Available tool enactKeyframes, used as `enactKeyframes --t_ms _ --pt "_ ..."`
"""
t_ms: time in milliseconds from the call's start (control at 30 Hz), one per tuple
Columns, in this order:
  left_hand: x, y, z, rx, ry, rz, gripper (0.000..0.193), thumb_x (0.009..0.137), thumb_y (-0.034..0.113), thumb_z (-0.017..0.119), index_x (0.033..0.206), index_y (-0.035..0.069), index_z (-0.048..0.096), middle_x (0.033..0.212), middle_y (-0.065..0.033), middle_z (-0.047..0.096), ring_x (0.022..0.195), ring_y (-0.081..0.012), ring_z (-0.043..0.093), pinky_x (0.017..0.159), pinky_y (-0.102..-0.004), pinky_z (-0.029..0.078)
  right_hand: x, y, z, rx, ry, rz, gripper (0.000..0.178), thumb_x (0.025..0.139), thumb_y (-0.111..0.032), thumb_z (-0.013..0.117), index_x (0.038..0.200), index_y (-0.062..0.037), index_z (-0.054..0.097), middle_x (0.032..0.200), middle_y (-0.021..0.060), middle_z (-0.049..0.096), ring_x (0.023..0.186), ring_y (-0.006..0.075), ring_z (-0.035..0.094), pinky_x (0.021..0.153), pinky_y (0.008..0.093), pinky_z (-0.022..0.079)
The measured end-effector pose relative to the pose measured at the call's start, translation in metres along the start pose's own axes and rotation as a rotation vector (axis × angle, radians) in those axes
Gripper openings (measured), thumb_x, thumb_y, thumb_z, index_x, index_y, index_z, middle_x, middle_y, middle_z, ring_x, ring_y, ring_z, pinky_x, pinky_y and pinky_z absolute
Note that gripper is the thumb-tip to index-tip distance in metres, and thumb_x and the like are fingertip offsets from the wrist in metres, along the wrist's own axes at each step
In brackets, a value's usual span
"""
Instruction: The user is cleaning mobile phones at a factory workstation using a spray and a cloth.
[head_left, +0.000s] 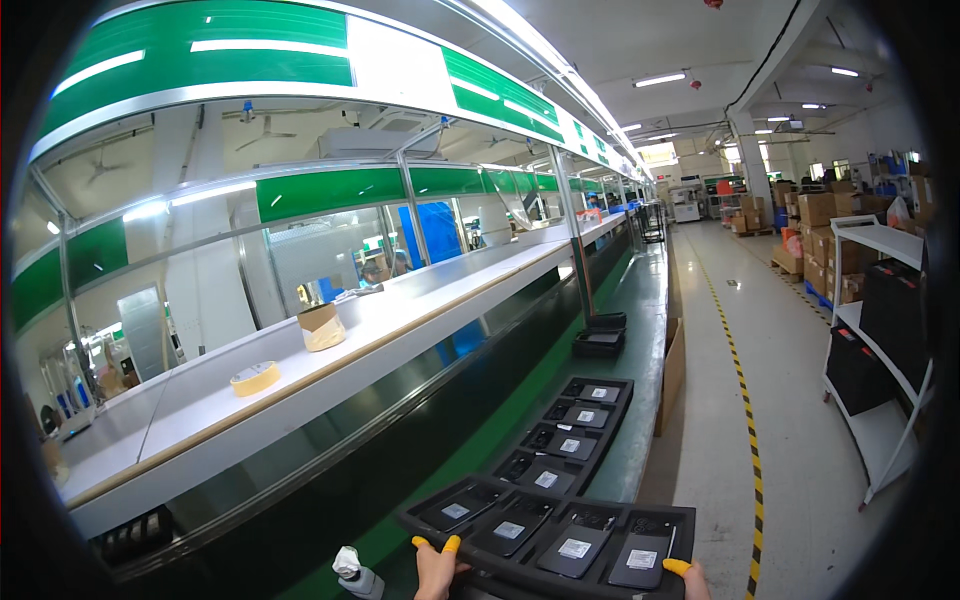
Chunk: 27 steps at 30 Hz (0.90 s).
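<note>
A black compartment tray (550, 566) is tilted in front of me, gripped at both ends. Several dark flat phone-like devices (574, 549) lie in its pockets, each with a white label. My left hand (437, 570) holds the tray's near left edge, with yellow finger cots on two fingertips. At the right end, my right hand (692, 578) has its yellow-capped thumb over the rim; its other fingers are hidden. Just beyond, a second black tray (607, 432) with similar labelled devices rests on the green bench. Farther along it stand stacked black trays (600, 342).
Left of my left hand stands a small bottle (362, 580) with white tissue-like material on top. A white shelf (400, 325) carries a yellow tape roll (255, 378) and a brown-and-cream roll (321, 328). A white rack (850, 318) with black cases stands right of the aisle.
</note>
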<state>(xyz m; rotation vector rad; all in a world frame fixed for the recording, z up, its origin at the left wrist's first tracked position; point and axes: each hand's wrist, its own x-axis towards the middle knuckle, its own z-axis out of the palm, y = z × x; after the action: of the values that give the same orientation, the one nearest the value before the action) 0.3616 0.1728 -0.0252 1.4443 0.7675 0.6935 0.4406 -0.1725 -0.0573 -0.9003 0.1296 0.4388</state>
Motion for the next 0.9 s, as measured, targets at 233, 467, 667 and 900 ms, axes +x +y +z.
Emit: enactKeyframes --t_ms 233,467,667,900 --pt "0.009 -0.03 -0.018 0.212 0.181 0.221 0.057 0.087 0.025 0.06 0.124 -0.008 0.034 0.091 -0.0131 0.058 0.062 -0.0149 0.057 0.048 -0.0256 0.047 -0.007 0.004 0.014 -0.034 0.011 0.024 0.027 0.083 -0.015 0.062 0.107 -0.0024 0.059 0.095 0.0087 0.065 0.081 0.0189 0.064 0.071 0.0308 0.054" --pt "0.026 -0.004 -0.001 0.02 0.021 0.064 0.038 0.088 0.011 0.06 0.111 -0.008 0.037 0.098 -0.0152 0.058 0.076 -0.0229 0.066 0.057 -0.0309 0.058 0.03 0.024 0.008 -0.007 0.017 -0.01 0.029 0.084 -0.018 0.061 0.109 -0.0023 0.058 0.095 0.0079 0.064 0.082 0.0184 0.064 0.071 0.03 0.053" --pt "0.051 -0.017 0.014 0.75 0.069 0.162 0.057 0.09 0.045 0.046 0.11 -0.009 0.053 0.097 -0.0281 0.063 0.09 -0.0416 0.062 0.081 -0.0456 0.047 0.089 0.053 -0.013 -0.022 0.016 -0.29 0.031 0.083 -0.019 0.062 0.108 -0.002 0.058 0.094 0.0081 0.064 0.081 0.018 0.063 0.071 0.0294 0.052" --pt "0.021 -0.031 0.044 1.619 -0.458 0.218 0.071 0.083 0.059 0.045 0.124 0.002 0.052 0.135 -0.0243 0.042 0.123 -0.0376 0.043 0.103 -0.0586 0.024 0.135 0.071 -0.01 -0.024 -0.059 -0.411 0.027 0.086 -0.004 0.045 0.113 -0.0025 0.047 0.1 0.0088 0.059 0.088 0.021 0.062 0.077 0.0341 0.053"
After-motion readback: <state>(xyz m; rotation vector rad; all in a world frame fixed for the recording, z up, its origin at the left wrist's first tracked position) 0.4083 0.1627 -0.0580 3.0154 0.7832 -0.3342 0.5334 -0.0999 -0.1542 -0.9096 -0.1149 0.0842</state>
